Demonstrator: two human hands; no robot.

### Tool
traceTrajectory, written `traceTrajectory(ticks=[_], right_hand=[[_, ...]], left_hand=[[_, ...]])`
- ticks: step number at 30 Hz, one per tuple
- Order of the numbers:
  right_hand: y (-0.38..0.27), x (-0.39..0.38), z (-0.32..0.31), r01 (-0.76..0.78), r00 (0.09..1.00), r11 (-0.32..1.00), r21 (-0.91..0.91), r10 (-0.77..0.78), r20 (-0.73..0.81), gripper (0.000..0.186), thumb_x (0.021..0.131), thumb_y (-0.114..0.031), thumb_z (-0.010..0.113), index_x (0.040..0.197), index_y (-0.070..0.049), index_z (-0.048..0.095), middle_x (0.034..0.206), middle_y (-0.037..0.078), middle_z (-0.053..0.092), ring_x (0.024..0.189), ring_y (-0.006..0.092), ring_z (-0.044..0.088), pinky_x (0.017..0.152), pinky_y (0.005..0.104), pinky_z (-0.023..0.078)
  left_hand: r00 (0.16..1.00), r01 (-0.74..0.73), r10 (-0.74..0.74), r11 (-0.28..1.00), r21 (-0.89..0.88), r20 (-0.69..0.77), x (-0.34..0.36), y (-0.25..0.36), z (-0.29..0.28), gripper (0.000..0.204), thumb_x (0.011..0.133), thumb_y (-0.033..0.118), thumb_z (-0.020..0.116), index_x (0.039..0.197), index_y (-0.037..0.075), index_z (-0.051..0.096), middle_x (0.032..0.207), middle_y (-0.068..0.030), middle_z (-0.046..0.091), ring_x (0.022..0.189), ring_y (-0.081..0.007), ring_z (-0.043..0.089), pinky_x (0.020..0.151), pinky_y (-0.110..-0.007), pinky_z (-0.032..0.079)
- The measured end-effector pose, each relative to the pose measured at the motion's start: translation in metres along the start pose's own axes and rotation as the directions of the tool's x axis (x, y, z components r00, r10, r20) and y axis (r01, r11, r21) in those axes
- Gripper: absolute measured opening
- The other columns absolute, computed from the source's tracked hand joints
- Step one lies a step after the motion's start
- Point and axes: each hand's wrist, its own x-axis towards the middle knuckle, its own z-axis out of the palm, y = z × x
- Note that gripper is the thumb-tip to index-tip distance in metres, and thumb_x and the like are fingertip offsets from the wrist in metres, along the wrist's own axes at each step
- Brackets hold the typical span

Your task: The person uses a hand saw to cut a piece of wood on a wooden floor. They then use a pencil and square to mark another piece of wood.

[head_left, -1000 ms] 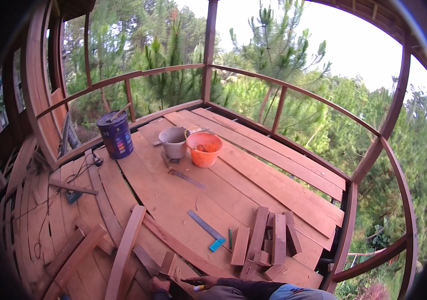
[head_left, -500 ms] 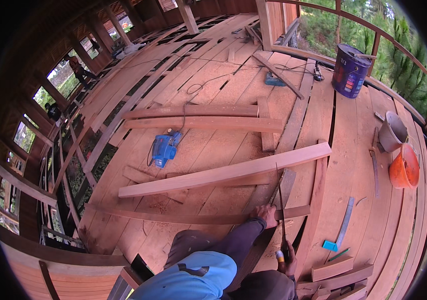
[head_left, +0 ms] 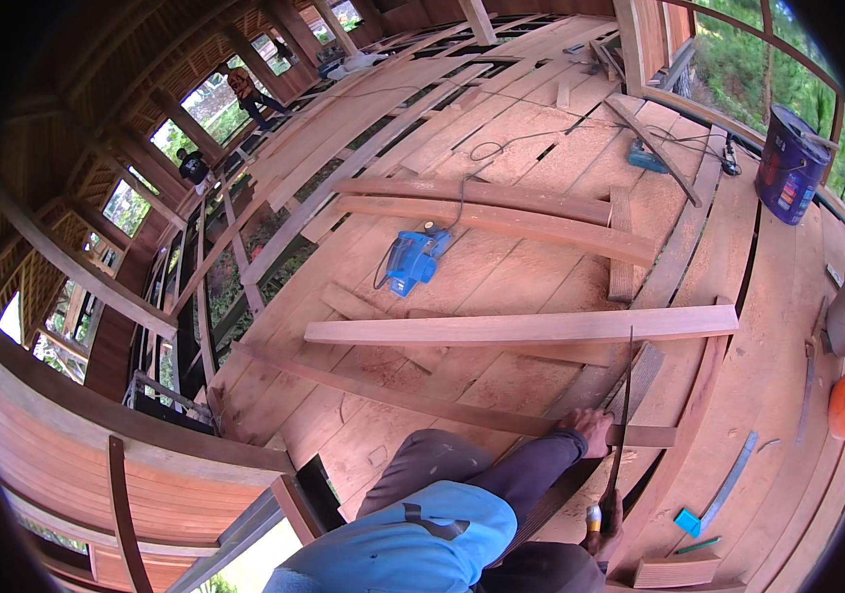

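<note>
While our left hand (head_left: 593, 431) presses curled fingers over the narrow board (head_left: 432, 403), seemingly to steady it, our right hand (head_left: 608, 526) is wrapped round the handsaw (head_left: 625, 405), whose blade crosses just right of those left fingers, likely to spare them.

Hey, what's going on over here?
A person's left hand is on a narrow board, while the right hand holds a handsaw, its blade crossing over the board near one end. A blue power tool sits beyond a long pale beam. A square and a green pencil lie off to the right.
</note>
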Motion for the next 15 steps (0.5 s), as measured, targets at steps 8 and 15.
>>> traceTrajectory(ticks=[8, 15], right_hand=[[0.019, 0.003, -0.001, 0.08, 0.996, 0.997, 0.01, -0.08, -0.05, 0.073, 0.087, 0.016, 0.06, 0.156, -0.003, 0.046, 0.148, 0.016, 0.059, 0.131, 0.0211, 0.059, 0.105, 0.0313, 0.05], [0.001, 0.0, 0.007, 0.069, 0.995, 0.994, -0.084, -0.075, -0.069, 0.064, 0.093, 0.012, 0.063, 0.154, 0.0, 0.047, 0.147, 0.022, 0.059, 0.134, 0.0277, 0.059, 0.114, 0.0378, 0.046]], left_hand=[[1.0, -0.012, 0.011, 1.0, -0.002, -0.022, -0.001, 0.002, 0.001, 0.045, 0.077, 0.023, 0.072, 0.118, 0.006, 0.068, 0.123, -0.0193, 0.07, 0.116, -0.0392, 0.068, 0.099, -0.052, 0.053], [1.0, -0.01, 0.01, 1.0, -0.002, -0.018, 0.003, -0.001, 0.009, 0.045, 0.077, 0.023, 0.072, 0.118, 0.006, 0.068, 0.123, -0.0189, 0.069, 0.117, -0.0386, 0.067, 0.101, -0.05, 0.053]])
